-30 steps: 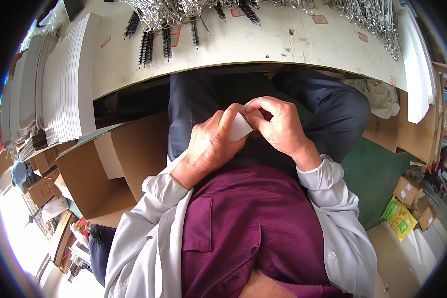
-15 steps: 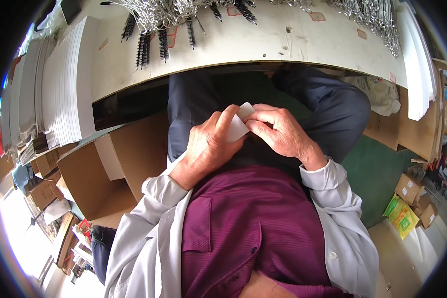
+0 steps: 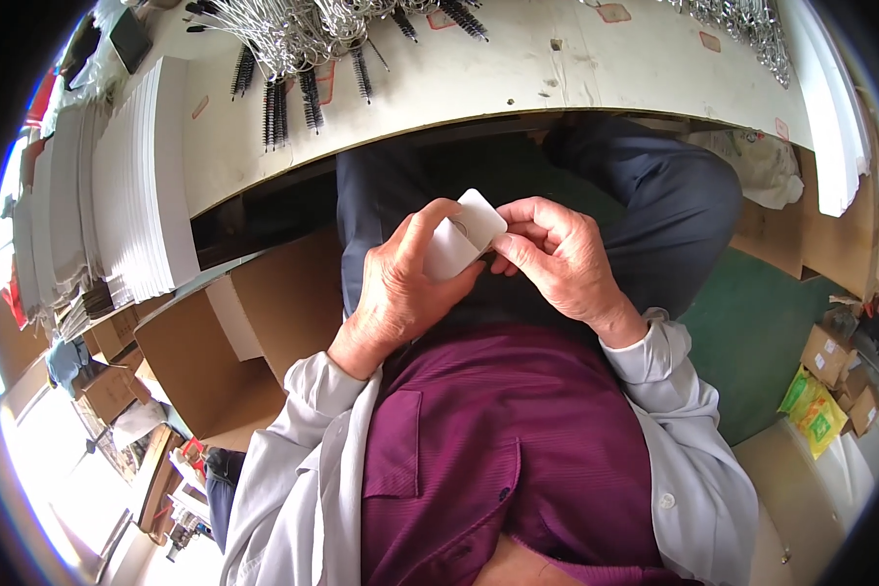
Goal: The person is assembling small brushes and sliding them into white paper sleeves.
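I hold a small white card (image 3: 467, 232) with rounded corners over my lap, below the table edge. My left hand (image 3: 400, 283) grips its lower left part with the thumb laid along it. My right hand (image 3: 557, 256) pinches its right edge with thumb and fingertips. A thin wire loop seems to lie against the card's face. Both sleeves are light grey, over a purple shirt.
A white worktable (image 3: 518, 78) runs across the top with a heap of wire hooks with black handles (image 3: 303, 49). Stacks of white cards (image 3: 137, 186) stand at left. An open cardboard box (image 3: 215, 352) sits at my left, small boxes and a yellow packet (image 3: 818, 410) at right on green floor.
The card has tilted up and come further into view between my fingers. Both hands stay together over my lap, shifted slightly.
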`<move>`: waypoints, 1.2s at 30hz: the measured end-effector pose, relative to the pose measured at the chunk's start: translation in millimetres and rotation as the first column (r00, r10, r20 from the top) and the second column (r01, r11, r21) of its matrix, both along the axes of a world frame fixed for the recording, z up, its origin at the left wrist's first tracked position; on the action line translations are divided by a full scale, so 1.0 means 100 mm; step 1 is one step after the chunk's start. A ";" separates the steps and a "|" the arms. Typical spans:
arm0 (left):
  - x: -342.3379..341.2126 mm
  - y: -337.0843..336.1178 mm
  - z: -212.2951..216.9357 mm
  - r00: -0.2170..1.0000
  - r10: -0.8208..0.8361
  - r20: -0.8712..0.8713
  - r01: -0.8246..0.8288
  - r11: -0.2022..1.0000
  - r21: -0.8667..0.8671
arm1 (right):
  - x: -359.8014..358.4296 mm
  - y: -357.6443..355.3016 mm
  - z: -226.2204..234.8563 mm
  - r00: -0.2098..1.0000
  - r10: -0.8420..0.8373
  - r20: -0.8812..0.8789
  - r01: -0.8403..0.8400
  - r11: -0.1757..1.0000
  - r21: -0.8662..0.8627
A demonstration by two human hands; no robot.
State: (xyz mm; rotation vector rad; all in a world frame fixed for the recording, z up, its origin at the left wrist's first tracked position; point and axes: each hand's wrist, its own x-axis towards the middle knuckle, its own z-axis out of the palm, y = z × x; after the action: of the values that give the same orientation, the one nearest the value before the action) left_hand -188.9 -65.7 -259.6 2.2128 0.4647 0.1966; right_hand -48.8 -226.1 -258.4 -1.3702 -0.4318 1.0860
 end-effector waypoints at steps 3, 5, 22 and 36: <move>0.01 0.01 0.03 0.999 -0.023 -0.022 0.022 0.999 -0.027 | -0.08 0.04 -0.04 0.997 -0.056 0.052 0.055 0.998 0.017; 0.02 -0.01 0.01 0.999 -0.036 -0.010 0.037 0.999 0.019 | -0.12 0.04 -0.09 0.990 -0.087 0.111 0.084 0.996 0.030; 0.05 -0.09 -0.07 0.999 -0.009 0.031 0.006 0.997 0.075 | -0.21 0.09 -0.08 0.939 -0.146 0.313 0.142 0.989 0.036; 0.10 -0.14 -0.16 0.998 -0.003 0.069 -0.010 0.984 0.179 | -0.27 0.22 -0.26 0.955 -0.243 0.171 0.251 0.968 -0.025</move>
State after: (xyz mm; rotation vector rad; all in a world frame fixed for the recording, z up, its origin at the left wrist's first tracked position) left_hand -179.2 -79.6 -275.9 2.3723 0.4274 0.3267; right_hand -76.2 -204.5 -284.3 -1.5189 -0.3467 0.7837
